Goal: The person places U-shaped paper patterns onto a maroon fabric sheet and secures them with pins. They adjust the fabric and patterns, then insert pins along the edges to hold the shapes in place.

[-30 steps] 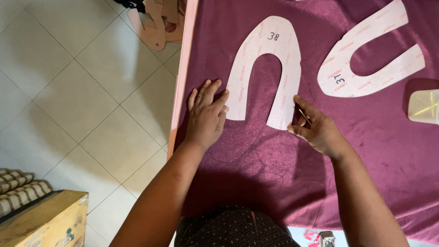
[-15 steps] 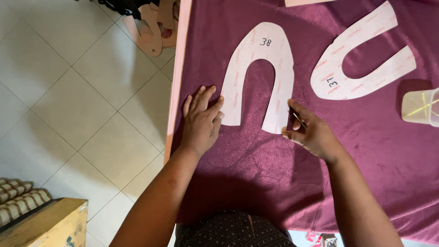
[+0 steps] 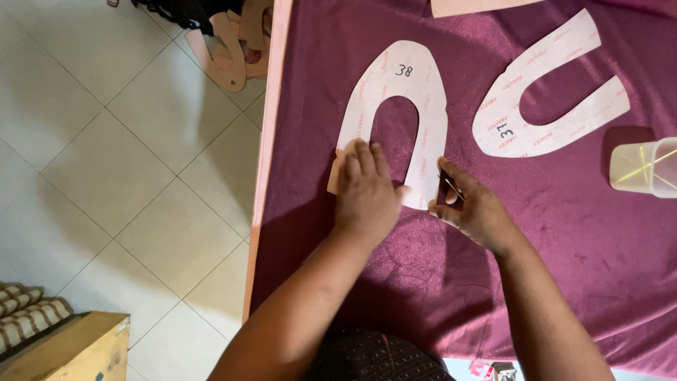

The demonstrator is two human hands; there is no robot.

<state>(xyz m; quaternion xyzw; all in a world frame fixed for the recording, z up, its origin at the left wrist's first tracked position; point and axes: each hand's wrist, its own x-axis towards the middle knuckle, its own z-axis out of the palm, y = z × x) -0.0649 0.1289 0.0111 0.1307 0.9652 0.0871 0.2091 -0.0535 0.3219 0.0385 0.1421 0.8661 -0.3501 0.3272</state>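
My left hand (image 3: 367,194) lies flat, fingers spread and holding nothing, on the lower end of the near horseshoe-shaped paper pattern (image 3: 416,92), covering the foot of its left leg. That pattern lies flat on the maroon cloth (image 3: 564,233) that covers the worktop, its arch pointing away from me and its two legs toward me.

My right hand (image 3: 476,208) sits just right of the pattern's right leg, at its lower tip. Its fingers are pinched on a thin dark marking tool (image 3: 451,189), whose point meets the pattern's outer edge.

Left of the pattern, a narrow strip of cloth runs to the worktop's pale pink edge (image 3: 266,141); beyond it the tiled floor (image 3: 106,162) drops away. Little room on that side.

Right of the pattern, a second horseshoe pattern (image 3: 546,88) lies tilted, apart from the first, with a band of bare cloth between them. Further right, at the picture's border, stands a clear plastic container (image 3: 645,168).

Below the pattern, toward me, the cloth is bare apart from my forearms: the widest free area.

Beyond the pattern's arch, a pale strip (image 3: 479,5) lies at the top border. Up-left of the pattern, off the worktop, pinkish cut pieces (image 3: 229,53) lie on the floor. Far down-left, a wooden box (image 3: 70,349) sits.
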